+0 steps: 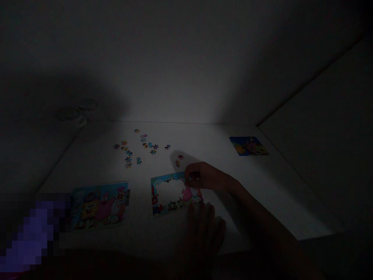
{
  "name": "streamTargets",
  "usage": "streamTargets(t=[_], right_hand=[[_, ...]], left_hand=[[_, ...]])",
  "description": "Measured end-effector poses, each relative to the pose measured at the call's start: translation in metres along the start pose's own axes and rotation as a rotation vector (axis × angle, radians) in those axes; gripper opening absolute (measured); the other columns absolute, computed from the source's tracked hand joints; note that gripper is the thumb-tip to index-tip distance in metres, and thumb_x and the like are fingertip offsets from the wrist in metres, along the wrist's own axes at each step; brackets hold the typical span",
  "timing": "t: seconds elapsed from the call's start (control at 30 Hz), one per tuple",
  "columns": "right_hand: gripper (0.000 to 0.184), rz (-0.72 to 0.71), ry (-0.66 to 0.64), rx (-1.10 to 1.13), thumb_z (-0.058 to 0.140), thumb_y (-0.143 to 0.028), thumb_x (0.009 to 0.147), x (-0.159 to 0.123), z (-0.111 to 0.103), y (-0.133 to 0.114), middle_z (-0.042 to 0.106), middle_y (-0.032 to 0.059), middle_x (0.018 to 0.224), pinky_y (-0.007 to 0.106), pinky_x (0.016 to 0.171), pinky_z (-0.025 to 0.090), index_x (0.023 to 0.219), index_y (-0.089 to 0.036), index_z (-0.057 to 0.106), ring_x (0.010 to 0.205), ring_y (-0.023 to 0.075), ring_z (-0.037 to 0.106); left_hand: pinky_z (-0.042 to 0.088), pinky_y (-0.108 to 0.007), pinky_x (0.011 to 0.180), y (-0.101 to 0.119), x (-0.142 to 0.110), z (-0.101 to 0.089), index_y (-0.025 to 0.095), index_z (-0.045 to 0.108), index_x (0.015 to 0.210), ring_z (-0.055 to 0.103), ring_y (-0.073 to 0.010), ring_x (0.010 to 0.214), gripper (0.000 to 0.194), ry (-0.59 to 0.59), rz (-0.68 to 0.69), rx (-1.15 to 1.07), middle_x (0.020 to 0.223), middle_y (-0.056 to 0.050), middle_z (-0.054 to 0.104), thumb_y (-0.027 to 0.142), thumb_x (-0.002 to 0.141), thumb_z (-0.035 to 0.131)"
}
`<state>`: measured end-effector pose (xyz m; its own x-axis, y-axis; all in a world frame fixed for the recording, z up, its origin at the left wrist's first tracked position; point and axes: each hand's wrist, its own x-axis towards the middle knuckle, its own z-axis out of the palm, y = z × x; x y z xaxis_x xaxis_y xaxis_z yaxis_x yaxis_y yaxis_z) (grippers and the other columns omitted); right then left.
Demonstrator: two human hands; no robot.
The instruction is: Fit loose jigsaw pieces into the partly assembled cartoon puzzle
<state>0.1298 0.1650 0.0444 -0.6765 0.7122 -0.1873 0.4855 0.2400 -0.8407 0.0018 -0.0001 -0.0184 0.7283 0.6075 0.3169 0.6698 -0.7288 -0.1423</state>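
The scene is very dark. A puzzle frame [163, 192] with a finished coloured border and a white unfilled middle lies on the white table [204, 144]. My right hand [204, 177] rests at the frame's upper right corner, fingers curled as if pinching a piece that I cannot make out. My left hand [204, 229] lies flat on the table just below the frame's right edge, fingers stretched out. Several loose puzzle pieces [140, 147] are scattered behind the frame, with two pieces [178, 160] close to my right hand.
A colourful cartoon picture card [100, 204] lies left of the frame. A small blue picture card [248, 146] sits at the far right. Two dim round objects [77, 111] stand at the back left. A blurred purple patch [32, 233] covers the lower left corner.
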Motion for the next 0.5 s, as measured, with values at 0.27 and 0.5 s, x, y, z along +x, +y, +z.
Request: streamTargets(t=[0.27, 0.5], right_hand=[[0.009, 0.058, 0.63, -0.156, 0.059, -0.028, 0.081, 0.016, -0.015, 0.048, 0.056, 0.0017, 0.078, 0.029, 0.065, 0.04, 0.082, -0.019, 0.06, 0.069, 0.0153, 0.051], [0.024, -0.122, 0.553, -0.295, 0.053, -0.033, 0.09, 0.025, -0.006, 0.053, 0.06, 0.0081, 0.095, 0.039, 0.082, 0.046, 0.104, -0.02, 0.067, 0.09, 0.0218, 0.056]], left_hand=[[0.029, -0.064, 0.101, 0.008, -0.003, 0.015, 0.027, 0.047, 0.137, 0.043, -0.0374, 0.129, 0.044, 0.098, -0.06, 0.032, 0.142, -0.014, 0.048, 0.04, 0.095, 0.043], [0.029, -0.06, 0.104, 0.012, -0.003, 0.028, 0.023, 0.053, 0.13, 0.046, -0.0367, 0.127, 0.045, 0.225, -0.056, 0.027, 0.136, -0.014, 0.054, 0.046, 0.092, 0.049]])
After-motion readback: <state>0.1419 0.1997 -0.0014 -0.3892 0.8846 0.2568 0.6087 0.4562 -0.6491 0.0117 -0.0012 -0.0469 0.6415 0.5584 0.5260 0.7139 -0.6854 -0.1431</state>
